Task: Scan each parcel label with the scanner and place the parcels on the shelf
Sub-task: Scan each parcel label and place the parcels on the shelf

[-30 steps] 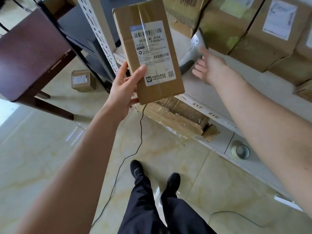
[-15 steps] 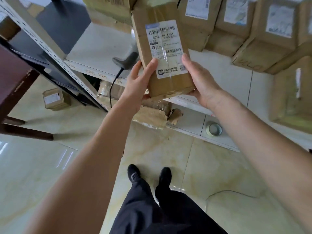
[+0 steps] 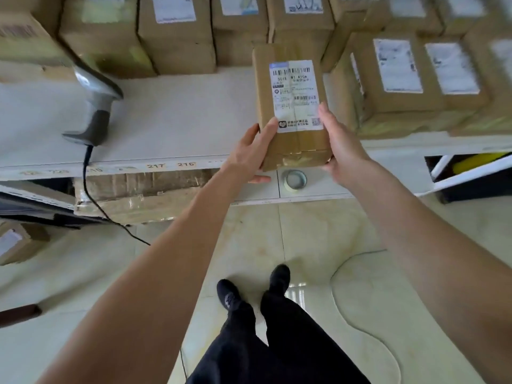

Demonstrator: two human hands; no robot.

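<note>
Head view: I am gripping the labelled parcel (image 3: pixel 291 106) at its near end with both hands, left hand (image 3: pixel 249 153) and right hand (image 3: pixel 343 151), label up, apparently lowering it onto the shelf (image 3: pixel 180 117) beside the scanner (image 3: pixel 97 106).

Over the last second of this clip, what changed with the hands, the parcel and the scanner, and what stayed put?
The right hand let go of the scanner, which now lies on the shelf, and took hold of the parcel on its right side. Both hands carried the parcel forward over the shelf, toward the gap beside the stacked boxes. The left hand kept its grip throughout; the label still faces up.
</note>
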